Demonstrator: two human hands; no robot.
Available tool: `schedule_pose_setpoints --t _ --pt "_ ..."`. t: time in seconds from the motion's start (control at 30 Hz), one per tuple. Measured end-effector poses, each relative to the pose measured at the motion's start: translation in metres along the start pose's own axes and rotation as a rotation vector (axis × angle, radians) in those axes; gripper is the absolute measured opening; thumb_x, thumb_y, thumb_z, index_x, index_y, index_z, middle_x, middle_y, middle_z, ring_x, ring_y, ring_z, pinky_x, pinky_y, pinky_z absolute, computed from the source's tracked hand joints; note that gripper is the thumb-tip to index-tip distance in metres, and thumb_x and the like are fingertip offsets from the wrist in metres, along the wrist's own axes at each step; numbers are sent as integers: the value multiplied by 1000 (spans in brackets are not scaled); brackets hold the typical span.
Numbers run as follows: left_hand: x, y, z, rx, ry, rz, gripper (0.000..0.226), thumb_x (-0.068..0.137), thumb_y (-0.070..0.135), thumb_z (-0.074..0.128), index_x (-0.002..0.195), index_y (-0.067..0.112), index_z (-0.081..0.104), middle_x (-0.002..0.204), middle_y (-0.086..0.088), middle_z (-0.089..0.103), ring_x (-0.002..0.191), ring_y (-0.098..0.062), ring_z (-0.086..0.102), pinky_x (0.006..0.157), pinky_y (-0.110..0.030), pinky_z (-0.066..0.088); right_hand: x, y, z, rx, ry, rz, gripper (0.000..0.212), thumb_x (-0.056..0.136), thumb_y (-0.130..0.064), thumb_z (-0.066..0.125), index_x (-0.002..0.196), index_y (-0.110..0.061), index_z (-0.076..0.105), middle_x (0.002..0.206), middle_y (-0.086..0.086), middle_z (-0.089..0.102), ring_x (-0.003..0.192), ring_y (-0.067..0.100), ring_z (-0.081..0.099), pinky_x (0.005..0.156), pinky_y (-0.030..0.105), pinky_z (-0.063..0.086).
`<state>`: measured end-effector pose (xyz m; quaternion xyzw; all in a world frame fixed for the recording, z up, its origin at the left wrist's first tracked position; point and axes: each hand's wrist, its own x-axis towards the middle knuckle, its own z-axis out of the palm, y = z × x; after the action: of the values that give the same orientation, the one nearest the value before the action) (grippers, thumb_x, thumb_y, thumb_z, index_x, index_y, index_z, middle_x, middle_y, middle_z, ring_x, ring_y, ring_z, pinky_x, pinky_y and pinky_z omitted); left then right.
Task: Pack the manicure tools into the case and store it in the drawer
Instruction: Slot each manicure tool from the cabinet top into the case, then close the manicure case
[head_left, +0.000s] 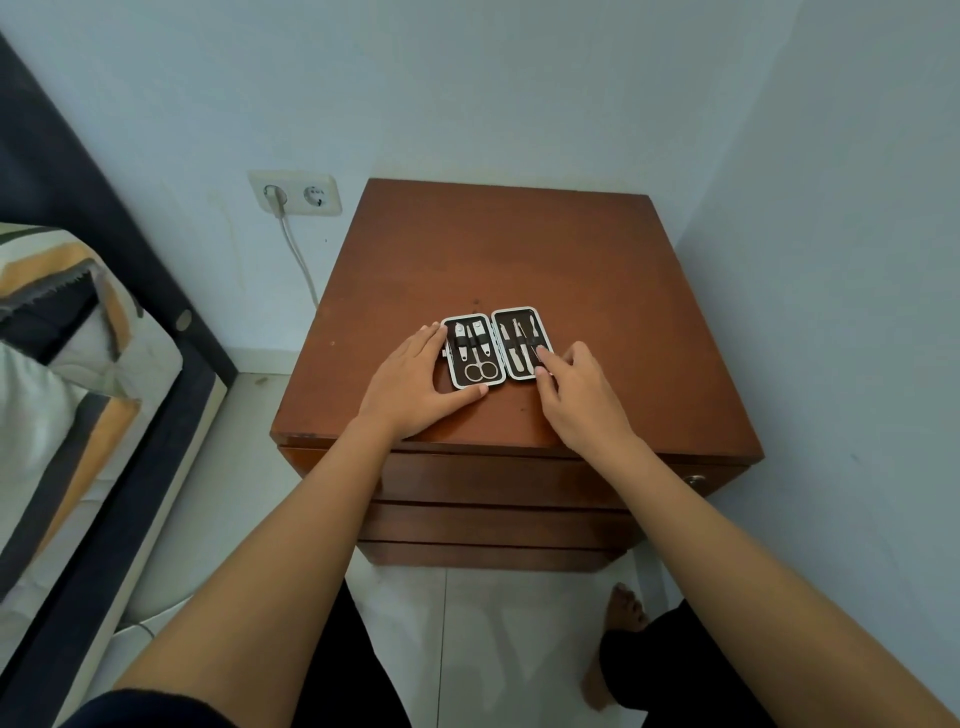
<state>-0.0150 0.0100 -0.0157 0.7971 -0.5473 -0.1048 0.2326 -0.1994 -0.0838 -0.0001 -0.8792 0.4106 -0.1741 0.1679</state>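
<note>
Two hands (415, 382) on brown nightstand (519, 249), pale walls (519, 78)

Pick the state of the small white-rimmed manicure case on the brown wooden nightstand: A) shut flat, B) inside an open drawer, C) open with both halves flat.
C: the case lies spread open on the nightstand top, tools strapped in both halves.

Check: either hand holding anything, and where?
Nothing lifted. Left hand steadies the open case at its left edge; right hand fingertips press its right half.
</note>
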Motion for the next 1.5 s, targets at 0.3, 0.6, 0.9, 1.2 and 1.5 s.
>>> schedule_pose_setpoints --t 0.3,0.6,0.9,1.2,1.5 --pt "17 0 -16 -53 -164 -15 111 59 62 61 149 15 16 158 -1 18 143 -23 15 114 -40 17 33 7 -10 134 -54 251 12 84 -14 55 86 -3 61 91 6 51 86 20 48 72 31 41" --pt "11 12 -6 -221 -114 88 77 70 45 78 135 16 48 114 0 47 102 -11 46 91 -23 39 69 15 -37 62 35 71 13 92 -7 42 96 -3 54 106 14 55 98 27 51 82 35 40" --pt "14 35 25 -339 175 -66 42 77 29 74 114 13 64 92 3 55 80 -10 51 73 -23 44 26 32 -31 39 8 -283 14 88 -5 54 101 -7 60 105 8 54 98 21 48 85 21 35" --pt "12 44 32 -339 224 -105 55 90 35 59 135 6 49 100 3 49 96 -13 51 83 -28 46 18 21 -7 182 125 -15 23 84 -18 66 105 -8 69 108 6 61 105 21 51 86 19 33" --pt "-9 37 15 -230 204 -123 47 92 32 55 135 12 49 128 -3 53 120 -18 46 101 -33 40 -4 33 -22 251 147 39 27 87 -18 62 111 -8 66 114 7 63 107 18 57 92 21 40"
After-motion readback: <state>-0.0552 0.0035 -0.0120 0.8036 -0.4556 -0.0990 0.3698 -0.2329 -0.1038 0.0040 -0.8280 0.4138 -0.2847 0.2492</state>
